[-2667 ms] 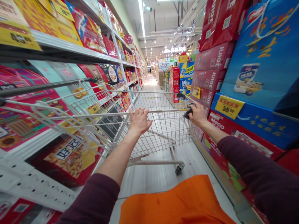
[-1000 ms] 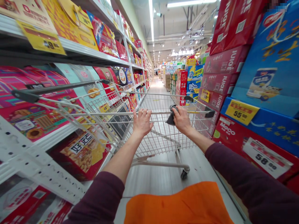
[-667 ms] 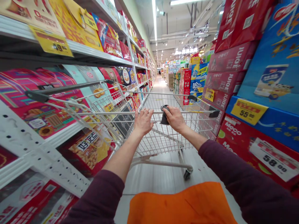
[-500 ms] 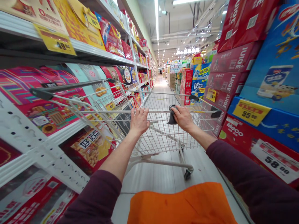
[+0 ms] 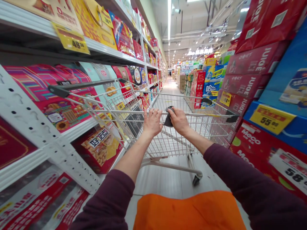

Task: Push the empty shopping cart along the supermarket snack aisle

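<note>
Rested left hand (image 5: 153,123) on the cart rail (image 5: 196,114), grip unclear; clasped dark cloth (image 5: 168,120) over it with right hand (image 5: 179,122), apparently mid-wipe; seemingly called next for steady pressure.

Plain dk purple slvs (image 5: 107,198), L & R, plus bright orange garment (image 5: 188,212) btwn.

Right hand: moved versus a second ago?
Yes: the right hand is farther left along the cart rail, closer to the left hand; its gap from the dark corner cap, fixed to the cart, has widened.
</note>
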Motion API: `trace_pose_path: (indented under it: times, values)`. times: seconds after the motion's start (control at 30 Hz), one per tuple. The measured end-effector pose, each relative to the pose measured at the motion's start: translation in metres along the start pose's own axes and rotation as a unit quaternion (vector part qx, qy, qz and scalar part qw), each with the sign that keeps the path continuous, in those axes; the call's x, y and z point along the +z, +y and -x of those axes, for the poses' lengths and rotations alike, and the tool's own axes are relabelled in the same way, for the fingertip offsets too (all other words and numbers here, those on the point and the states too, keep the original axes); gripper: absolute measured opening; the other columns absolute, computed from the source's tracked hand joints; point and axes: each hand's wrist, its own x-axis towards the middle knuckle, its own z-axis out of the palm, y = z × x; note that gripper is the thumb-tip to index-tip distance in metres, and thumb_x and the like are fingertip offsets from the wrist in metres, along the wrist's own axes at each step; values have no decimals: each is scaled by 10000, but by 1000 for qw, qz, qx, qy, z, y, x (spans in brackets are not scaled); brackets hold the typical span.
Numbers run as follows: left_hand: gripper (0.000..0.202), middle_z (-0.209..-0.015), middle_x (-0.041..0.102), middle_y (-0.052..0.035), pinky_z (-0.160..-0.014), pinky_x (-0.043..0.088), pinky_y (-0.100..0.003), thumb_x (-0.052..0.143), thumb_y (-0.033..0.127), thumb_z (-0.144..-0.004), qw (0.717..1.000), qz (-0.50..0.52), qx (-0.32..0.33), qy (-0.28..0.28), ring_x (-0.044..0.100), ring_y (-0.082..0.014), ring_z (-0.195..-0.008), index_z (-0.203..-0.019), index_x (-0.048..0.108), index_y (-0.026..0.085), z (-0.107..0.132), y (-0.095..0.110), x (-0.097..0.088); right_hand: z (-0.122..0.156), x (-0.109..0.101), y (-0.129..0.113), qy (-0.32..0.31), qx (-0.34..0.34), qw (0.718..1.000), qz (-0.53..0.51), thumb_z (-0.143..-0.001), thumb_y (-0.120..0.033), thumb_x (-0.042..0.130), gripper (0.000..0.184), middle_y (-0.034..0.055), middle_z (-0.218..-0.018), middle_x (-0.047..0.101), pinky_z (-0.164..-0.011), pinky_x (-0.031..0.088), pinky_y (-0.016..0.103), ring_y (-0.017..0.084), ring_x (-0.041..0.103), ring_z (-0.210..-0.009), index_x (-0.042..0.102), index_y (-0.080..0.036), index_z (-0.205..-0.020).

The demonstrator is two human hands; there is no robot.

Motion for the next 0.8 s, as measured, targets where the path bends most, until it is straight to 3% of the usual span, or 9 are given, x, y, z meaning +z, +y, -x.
trace_pose_path:
  times: [0.1,0.3,0.47,0.57,0.8]
  values:
    - [628,-1466,460,-116,-1191,135,-565,540,280,-804,1000,-11,7,-9,341,-302,-1390,-1408,401,184,3,-8,-3,0,-5,0,-18,-10,1000,21,-938,-184,391,388,120,-1294,575,-1033,357,485,277,511,-1129,582,-222,-1274]
    - [600,-1469,458,-115,-1185,157,-569,518,227,-819,999,-29,-31,4,337,-299,-1401,-1409,416,210,8,-24,-5,20,-28,45,-31,-9,998,46,-946,-254,394,358,135,-1262,591,-1057,313,548,287,535,-1084,595,-190,-1236]
    - [565,-1459,472,-111,-1188,156,-574,513,223,-841,999,-20,-30,6,341,-289,-1402,-1400,434,220,6,-20,-1,31,-29,65,-2,17,999,34,-939,-275,383,377,154,-1264,561,-1015,360,558,309,507,-1106,581,-183,-1247]
    - [562,-1463,470,-105,-1189,148,-580,516,211,-842,999,-12,-33,14,326,-289,-1413,-1398,437,230,4,-18,3,27,-20,55,20,28,999,35,-925,-240,383,380,153,-1237,563,-977,395,521,305,491,-1081,583,-173,-1241]
    - [556,-1461,480,-114,-1168,194,-605,533,205,-839,999,-24,-31,26,350,-307,-1402,-1389,457,224,6,-21,2,0,1,6,22,-2,999,32,-915,-155,407,372,140,-1215,588,-973,387,433,274,483,-1072,605,-175,-1229]
